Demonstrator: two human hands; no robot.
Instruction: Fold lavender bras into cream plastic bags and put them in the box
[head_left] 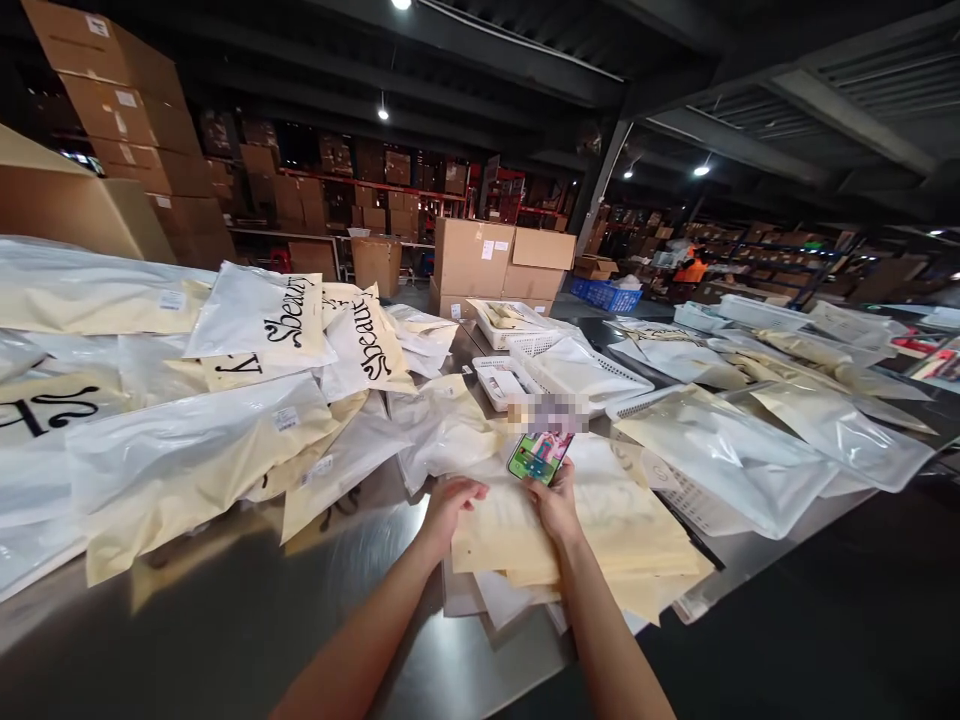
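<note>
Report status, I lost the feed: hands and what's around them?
Left hand flat on stacked cream plastic garment bags. Right hand grips green-screened phone. White mesh basket behind.

phone (540, 456): top edge blurred out | both forearms: cut by bottom edge | bag labels: too small to read

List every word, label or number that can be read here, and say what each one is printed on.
"Sbeauty": black script on a white plastic bag.
"Sbeauty": the same script on the neighbouring bag.
Black script on the bag at the far left: cut off, unreadable.
White stickers on the cardboard boxes and bags: too small to read.
Phone screen in the right hand: too small, partly blurred.
</note>
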